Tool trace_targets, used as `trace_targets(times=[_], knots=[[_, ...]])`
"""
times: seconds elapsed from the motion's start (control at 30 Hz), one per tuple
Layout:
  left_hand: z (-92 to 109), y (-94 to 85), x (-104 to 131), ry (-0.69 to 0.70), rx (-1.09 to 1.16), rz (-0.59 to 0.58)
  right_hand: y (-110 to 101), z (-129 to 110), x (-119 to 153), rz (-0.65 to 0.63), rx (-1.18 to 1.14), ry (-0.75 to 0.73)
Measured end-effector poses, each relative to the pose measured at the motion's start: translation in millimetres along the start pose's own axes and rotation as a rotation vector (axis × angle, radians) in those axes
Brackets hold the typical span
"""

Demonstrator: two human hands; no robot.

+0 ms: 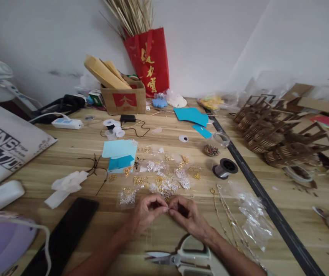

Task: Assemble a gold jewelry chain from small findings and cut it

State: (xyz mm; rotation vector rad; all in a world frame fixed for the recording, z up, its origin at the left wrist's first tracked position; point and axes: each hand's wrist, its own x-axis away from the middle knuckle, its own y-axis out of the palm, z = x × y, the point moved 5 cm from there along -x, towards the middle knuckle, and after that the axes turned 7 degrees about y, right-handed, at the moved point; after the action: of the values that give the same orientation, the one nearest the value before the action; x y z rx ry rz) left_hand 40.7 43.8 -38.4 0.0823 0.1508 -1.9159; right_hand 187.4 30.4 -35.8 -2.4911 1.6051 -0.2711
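Near the front of the wooden table, my left hand (149, 212) and my right hand (185, 214) meet with fingertips pinched together. Something tiny sits between them, too small to make out; a thin, faint strand hangs below my left hand. Just beyond the fingers lie small bags and heaps of silver and gold beads (164, 186). Scissors (178, 258) with pale handles rest below my right hand, blades pointing left. Gold and silver chains (230, 218) lie to the right of my right hand.
A wire spool (224, 168), a bead jar (214, 145) and clear plastic bags (255, 218) are at right, with brown wooden frames (282, 134) beyond. Blue paper (118, 151), crumpled tissue (68, 186) and a black phone-like slab (63, 237) lie left. A red bag (149, 61) stands behind.
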Motion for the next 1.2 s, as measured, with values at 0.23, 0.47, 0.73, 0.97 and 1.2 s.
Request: trace_targets(times=[0.23,0.47,0.73,0.97,1.2], knots=[[7.7,2.1,-1.4,0.043,-0.046,-0.028,1.1,1.8,-0.4,-0.016,-0.056,0.03],[3.2,3.3,1.2,0.02,-0.072,-0.053,2.3,0.5,0.6,-0.03,0.01,0.017],[3.0,3.7,0.5,-0.047,-0.076,-0.045,2.2,-5.1,2.1,-0.004,0.149,-0.096],[1.6,3.2,1.6,-0.036,-0.086,-0.026,0.4,-6.6,3.8,0.039,0.188,-0.141],[0.4,5.1,3.5,-0.054,-0.135,-0.051,0.5,-19.2,6.6,0.001,0.25,-0.271]])
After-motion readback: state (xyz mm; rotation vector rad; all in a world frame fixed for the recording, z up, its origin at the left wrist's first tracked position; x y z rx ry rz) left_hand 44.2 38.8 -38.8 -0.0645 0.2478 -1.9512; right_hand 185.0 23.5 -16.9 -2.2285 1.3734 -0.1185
